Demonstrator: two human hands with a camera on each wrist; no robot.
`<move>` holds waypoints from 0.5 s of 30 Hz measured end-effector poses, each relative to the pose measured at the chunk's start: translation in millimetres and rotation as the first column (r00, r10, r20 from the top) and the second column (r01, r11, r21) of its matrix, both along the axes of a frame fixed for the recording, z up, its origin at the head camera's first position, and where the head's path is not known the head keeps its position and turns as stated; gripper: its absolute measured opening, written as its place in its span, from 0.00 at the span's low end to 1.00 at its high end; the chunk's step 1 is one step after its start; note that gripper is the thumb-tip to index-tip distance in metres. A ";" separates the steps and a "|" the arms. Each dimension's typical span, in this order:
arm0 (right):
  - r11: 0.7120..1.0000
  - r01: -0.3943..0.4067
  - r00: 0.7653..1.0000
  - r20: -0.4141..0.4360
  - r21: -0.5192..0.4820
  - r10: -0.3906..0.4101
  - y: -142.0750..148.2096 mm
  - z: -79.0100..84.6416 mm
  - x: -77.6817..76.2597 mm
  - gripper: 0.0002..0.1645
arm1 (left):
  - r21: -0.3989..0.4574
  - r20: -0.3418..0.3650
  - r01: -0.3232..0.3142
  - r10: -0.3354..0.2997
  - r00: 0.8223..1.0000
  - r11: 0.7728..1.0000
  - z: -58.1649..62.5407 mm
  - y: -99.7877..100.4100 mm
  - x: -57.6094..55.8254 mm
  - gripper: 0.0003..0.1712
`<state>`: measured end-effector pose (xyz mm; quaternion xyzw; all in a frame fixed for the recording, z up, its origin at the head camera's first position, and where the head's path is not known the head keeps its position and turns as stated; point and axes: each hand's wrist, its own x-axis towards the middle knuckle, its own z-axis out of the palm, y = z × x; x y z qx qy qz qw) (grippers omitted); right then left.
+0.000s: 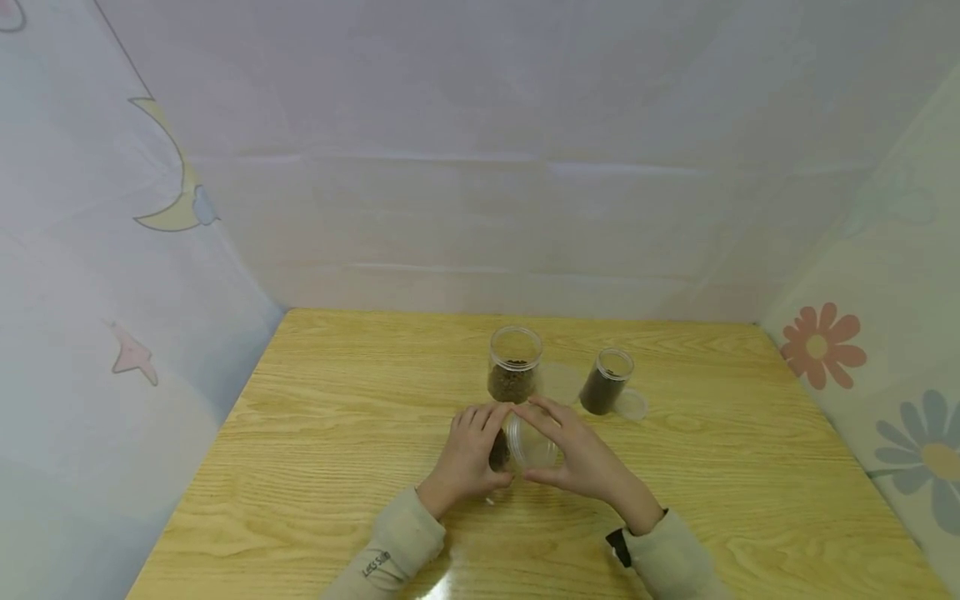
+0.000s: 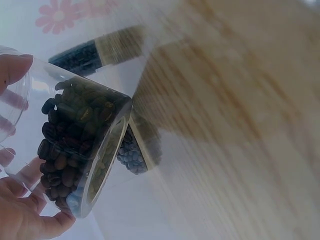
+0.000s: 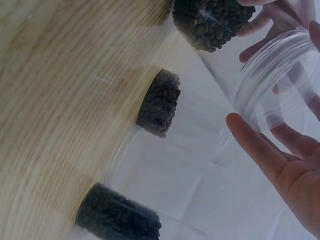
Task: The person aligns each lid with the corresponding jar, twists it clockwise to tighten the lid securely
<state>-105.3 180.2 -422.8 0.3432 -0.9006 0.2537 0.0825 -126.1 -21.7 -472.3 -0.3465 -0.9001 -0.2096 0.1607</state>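
A clear jar of dark coffee beans [image 2: 70, 145] is tipped in my left hand [image 1: 472, 446], its base toward the table and its mouth end toward the right. The left thumb and fingers grip its sides. My right hand [image 1: 573, 450] spans the jar's round, clear ringed lid [image 3: 260, 70] between thumb and fingers. In the head view, the fingertips of both hands meet at the far side of the jar. The left hand covers much of the beans there.
Behind the hands stands a wide uncovered jar of beans [image 1: 513, 383], with a clear lid [image 1: 559, 383] beside it. A narrower uncovered jar [image 1: 602, 392] is to its right, with a small clear lid [image 1: 632, 405]. Both are on the wooden table [image 1: 337, 400], backed by a pale curtain [image 1: 450, 208].
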 end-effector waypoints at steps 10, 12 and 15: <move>0.999 0.041 0.999 -0.022 -0.018 -0.042 -2.1 -0.6 -0.1 0.50 | -0.008 -0.032 -0.014 0.014 0.999 1.000 0.6 -0.5 1.1 0.59; 0.999 0.043 0.998 -0.033 -0.021 -0.044 -2.6 -1.6 -0.3 0.50 | -0.006 -0.045 -0.016 0.016 0.999 1.000 -0.3 -0.6 0.6 0.59; 0.999 0.048 0.998 -0.046 -0.025 -0.050 -3.4 -3.2 -0.4 0.50 | -0.007 -0.058 -0.016 0.016 0.998 1.000 -0.6 -0.5 0.1 0.59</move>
